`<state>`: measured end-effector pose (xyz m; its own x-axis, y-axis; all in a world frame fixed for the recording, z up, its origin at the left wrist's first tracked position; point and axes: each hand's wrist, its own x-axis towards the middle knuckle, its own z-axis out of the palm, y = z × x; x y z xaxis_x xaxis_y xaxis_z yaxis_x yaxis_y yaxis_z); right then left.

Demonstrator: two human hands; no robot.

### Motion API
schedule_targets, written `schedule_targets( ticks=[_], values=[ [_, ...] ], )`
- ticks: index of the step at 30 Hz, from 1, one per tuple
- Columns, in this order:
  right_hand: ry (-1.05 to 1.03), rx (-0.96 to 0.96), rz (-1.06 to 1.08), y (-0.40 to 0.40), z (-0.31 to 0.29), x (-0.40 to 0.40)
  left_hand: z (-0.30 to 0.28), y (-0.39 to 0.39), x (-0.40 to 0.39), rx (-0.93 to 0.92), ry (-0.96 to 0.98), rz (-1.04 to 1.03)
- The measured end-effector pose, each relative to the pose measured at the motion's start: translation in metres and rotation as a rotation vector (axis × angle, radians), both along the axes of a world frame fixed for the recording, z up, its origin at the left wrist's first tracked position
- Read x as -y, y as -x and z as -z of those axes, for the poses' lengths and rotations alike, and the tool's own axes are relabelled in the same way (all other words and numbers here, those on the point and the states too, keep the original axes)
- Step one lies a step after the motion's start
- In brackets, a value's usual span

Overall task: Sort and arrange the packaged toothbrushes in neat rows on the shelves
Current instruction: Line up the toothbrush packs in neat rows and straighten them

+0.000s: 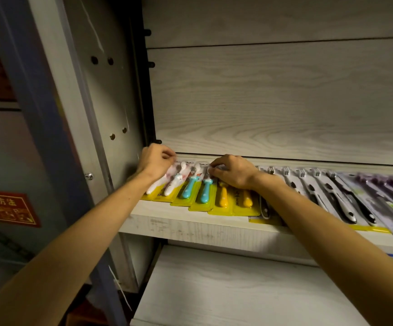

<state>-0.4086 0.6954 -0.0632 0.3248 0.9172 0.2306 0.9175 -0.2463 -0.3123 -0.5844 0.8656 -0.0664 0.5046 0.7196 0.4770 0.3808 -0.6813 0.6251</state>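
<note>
The left hand (155,161), fingers curled, was seen pinching the top edge of the white toothbrush packs (167,184) beside the side panel (110,114). The right hand (234,171) gripped the blue toothbrush packs (196,190) likewise. All packs were laid along the shelf (190,228), overhanging its front edge.

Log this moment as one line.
left hand: pinching white-handled pack top | right hand: on yellow-handled pack | shelf: row forming
</note>
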Motion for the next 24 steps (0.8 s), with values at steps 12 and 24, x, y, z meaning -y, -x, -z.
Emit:
schedule_targets(
  ticks=[12, 24],
  values=[
    [0.016, -0.043, 0.040, 0.006, -0.007, 0.006, -0.007, 0.003, 0.040, -0.336, -0.102, 0.180],
    [0.274, 0.314, 0.033, 0.049, -0.015, 0.087, 0.008, 0.034, 0.069, -0.724, -0.175, 0.286]
  ],
)
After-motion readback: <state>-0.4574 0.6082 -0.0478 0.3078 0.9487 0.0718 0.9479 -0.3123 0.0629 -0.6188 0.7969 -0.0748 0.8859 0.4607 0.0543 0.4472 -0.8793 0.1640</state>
